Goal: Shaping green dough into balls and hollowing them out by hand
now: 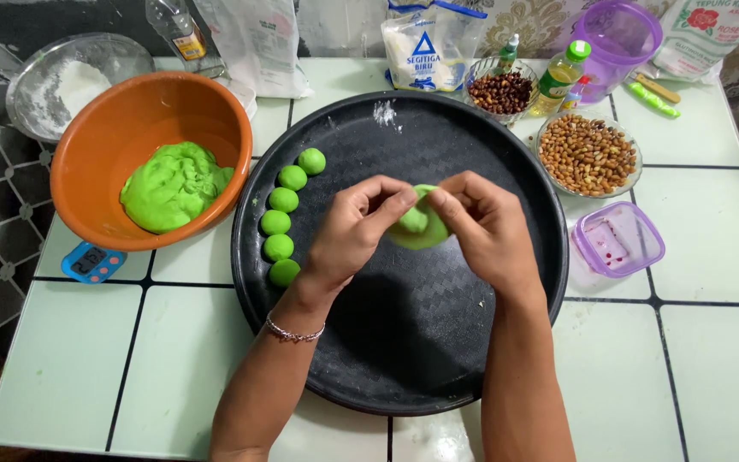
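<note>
Head view: green dough piece (419,229) pinched between both hands (421,224), seemingly above black tray (404,342).

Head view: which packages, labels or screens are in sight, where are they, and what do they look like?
Flour bag: back centre, clear plastic with a blue label.
White sack: back left, plain and pale.
Printed bag: back right corner, white with red flower.
Small bottle: beside purple tub, green cap, yellow label.
Scale: under orange bowl, blue, small dark screen.
</note>
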